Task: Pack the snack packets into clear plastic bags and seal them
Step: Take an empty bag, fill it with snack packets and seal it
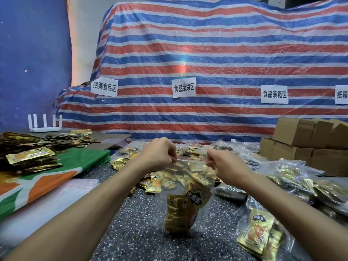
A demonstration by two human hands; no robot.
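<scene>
**Item 1, bottom of frame:** dark grey speckled work surface [143,232], crossed by two bare forearms reaching toward the centre.

**Item 2, centre of frame:** left hand [160,153] and right hand [223,162], near each other, fingers curled. Each pinches one end of the top edge of a clear plastic zip bag [190,172].

**Item 3, below the hands:** the bag hangs slack and wrinkled. A few gold foil snack packets [179,213] with black-and-gold labels are bunched at its bottom. Its lower end is at or just above the surface; which, cannot be told. A thin strip runs along the mouth; whether it is pressed shut cannot be told.

**Step judged:** sealing of a loaded bag. The next move calls for pressing the strip together across its full width, with the film taut and the packets clear of the mouth.

**Item 4, right of frame:** filled clear bags [301,181], with brown cardboard cartons [301,138] above them.
</scene>
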